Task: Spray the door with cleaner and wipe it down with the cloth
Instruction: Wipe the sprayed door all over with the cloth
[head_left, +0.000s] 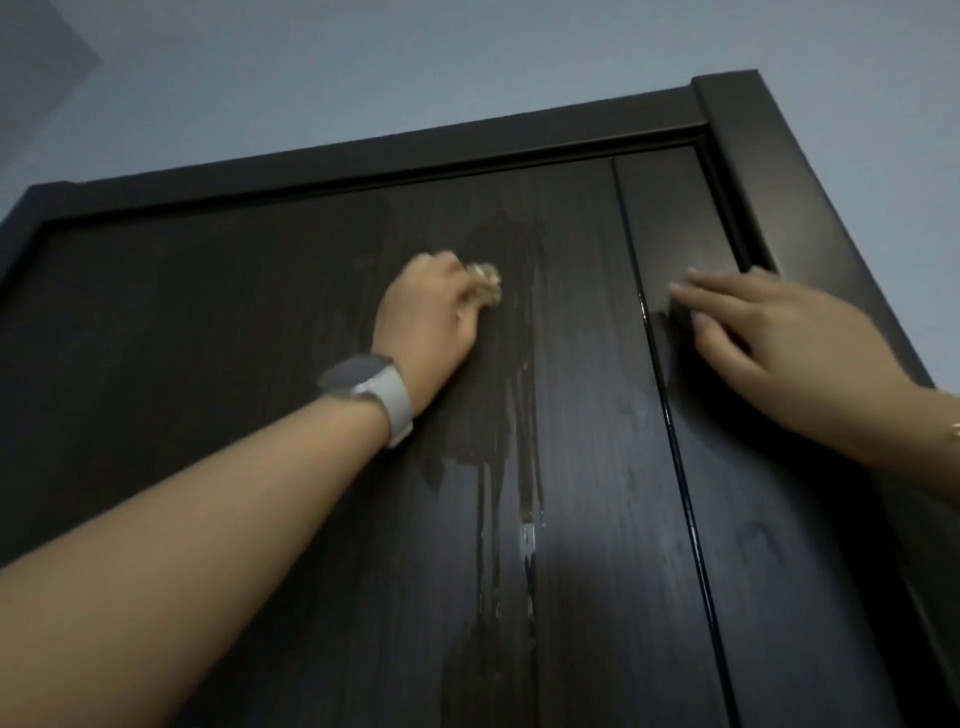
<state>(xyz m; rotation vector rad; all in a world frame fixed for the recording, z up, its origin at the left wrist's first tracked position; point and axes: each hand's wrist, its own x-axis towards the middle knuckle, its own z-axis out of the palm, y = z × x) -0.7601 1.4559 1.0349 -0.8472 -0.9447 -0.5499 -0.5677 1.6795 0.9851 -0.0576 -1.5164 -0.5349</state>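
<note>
Left hand (431, 306) clenched on cloth (485, 278) against wet door (260, 338); right hand (769, 332) flat, fingers straight.

Upper door face: access and obstructions

The door (249, 322) is open flat panel left of the left hand (431, 306) and below both arms. The right hand (769, 332) lies flat across the narrow strip right of the vertical groove (670, 415). The door frame (810, 197) bounds top and right edges. Wet streaks (519, 441) run between the arms.
</note>
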